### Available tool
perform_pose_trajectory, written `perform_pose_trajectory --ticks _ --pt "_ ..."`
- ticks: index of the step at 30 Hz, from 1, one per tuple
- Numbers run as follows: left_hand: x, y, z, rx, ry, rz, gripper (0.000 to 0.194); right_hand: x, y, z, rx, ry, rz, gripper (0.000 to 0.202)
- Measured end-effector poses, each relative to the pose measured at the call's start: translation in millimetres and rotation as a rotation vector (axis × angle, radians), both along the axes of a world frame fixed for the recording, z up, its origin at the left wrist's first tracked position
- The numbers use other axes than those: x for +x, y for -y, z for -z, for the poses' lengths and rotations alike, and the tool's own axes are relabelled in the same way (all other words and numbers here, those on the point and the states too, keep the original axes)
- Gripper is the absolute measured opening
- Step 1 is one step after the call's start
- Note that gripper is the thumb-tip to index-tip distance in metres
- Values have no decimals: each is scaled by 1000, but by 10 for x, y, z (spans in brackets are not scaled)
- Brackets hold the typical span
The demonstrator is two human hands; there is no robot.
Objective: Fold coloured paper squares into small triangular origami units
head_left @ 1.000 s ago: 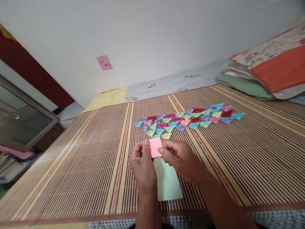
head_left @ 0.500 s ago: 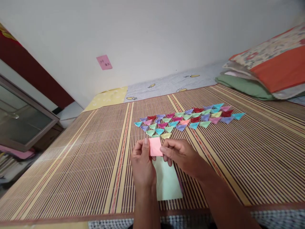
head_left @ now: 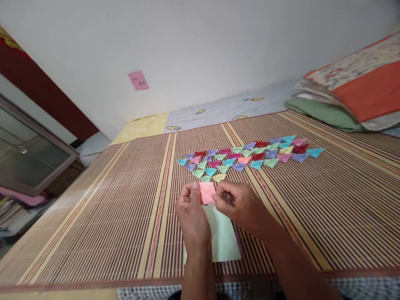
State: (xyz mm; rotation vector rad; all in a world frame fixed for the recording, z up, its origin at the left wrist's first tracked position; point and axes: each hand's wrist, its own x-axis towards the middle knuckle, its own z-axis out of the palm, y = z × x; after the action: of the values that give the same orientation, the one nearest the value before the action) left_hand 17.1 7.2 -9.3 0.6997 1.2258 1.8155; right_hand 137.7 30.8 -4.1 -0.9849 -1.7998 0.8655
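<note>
A small pink folded square of paper (head_left: 206, 193) is held up between my two hands, with a diagonal crease faintly showing. My left hand (head_left: 193, 210) grips its left edge, thumb on top. At the right edge, my right hand (head_left: 236, 204) pinches the paper between thumb and curled fingers. Beneath them on the mat lies a pale green sheet of paper (head_left: 223, 237), partly covered by my left wrist, with a darker edge peeking out at its right side. Just beyond my hands, several small folded paper triangles (head_left: 239, 166) in many colours lie in rows.
A striped bamboo mat (head_left: 125, 216) covers the bed. Stacked bedding (head_left: 359, 96) sits at the far right, against the white wall. A pink note (head_left: 138, 80) is stuck on that wall. To the left stands a glass-fronted cabinet (head_left: 28, 146).
My right fingers have curled in more at the paper's right edge, and a diagonal crease now shows on it. Both hands and the paper sit slightly further right in view.
</note>
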Motion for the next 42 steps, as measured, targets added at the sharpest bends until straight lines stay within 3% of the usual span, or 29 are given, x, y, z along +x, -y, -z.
perform_pose_trajectory --ticks 7,16,23,25,29,33,38,42 --pt "9 13 -10 53 -18 -56 35 -12 6 1 -74 -64 -162 32" --pt "55 78 -134 175 7 105 31 3 -42 40 -234 -393 -50 33" --pt "8 88 -55 158 -287 58 16 -36 -19 39 -287 -445 -96 35" --pt "-40 68 -30 148 -294 57 17 -3 -32 37 -260 -396 -86 33" --pt "-99 54 -32 138 -289 90 16 87 -74 35 -113 -437 79 13" --pt "-105 74 -67 107 -342 177 17 129 -56 -13 16 -364 60 7" --pt "-153 69 -34 95 -322 211 15 167 -24 -89 162 -247 -48 27" --pt "-243 37 23 144 -228 366 15 233 -51 -89 147 -240 -127 40"
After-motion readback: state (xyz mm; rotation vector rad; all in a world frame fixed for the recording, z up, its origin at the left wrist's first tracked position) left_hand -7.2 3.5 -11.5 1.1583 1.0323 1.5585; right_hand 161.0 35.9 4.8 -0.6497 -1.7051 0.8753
